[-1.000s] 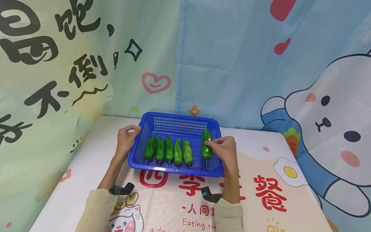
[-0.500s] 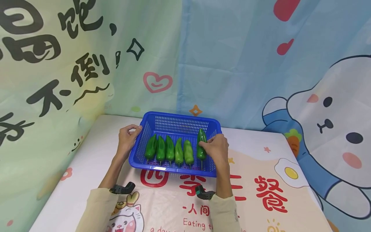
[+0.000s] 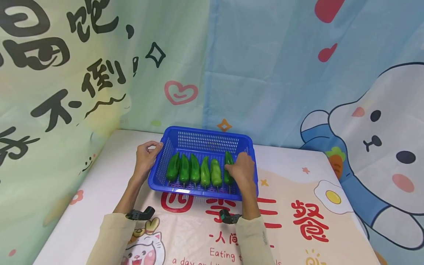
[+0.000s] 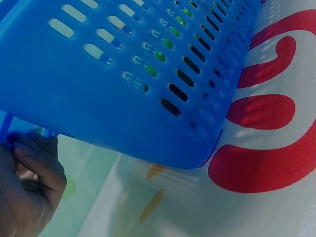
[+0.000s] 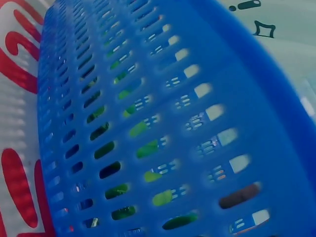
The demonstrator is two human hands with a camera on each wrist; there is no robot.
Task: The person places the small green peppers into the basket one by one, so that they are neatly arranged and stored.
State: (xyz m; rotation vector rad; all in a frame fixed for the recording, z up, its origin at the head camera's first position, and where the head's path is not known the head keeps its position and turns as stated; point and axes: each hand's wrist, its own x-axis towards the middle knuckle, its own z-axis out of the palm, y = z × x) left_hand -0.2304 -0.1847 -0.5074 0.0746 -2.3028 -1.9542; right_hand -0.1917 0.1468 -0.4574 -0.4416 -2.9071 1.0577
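A blue perforated plastic basket (image 3: 212,133) stands on the table. My left hand (image 3: 145,157) pinches its left rim, and in the left wrist view that hand (image 4: 37,180) shows curled fingers at the rim. Inside the basket, several green peppers (image 3: 194,171) lie side by side with stems toward me. My right hand (image 3: 243,167) is over the basket's right part, its thumb and fingers on a darker green pepper (image 3: 227,179) at the row's right end. That hand partly hides the pepper. The right wrist view mostly shows the basket's slotted side (image 5: 148,98), with green through the holes.
The table is covered by a printed cloth (image 3: 192,228) with red lettering and cartoon figures. Behind the basket hangs a printed backdrop curtain (image 3: 251,92). The basket's raised walls surround the peppers.
My right hand has moved left with the pepper and lowered it beside the others in the row. My left hand has stayed on the basket's left rim.
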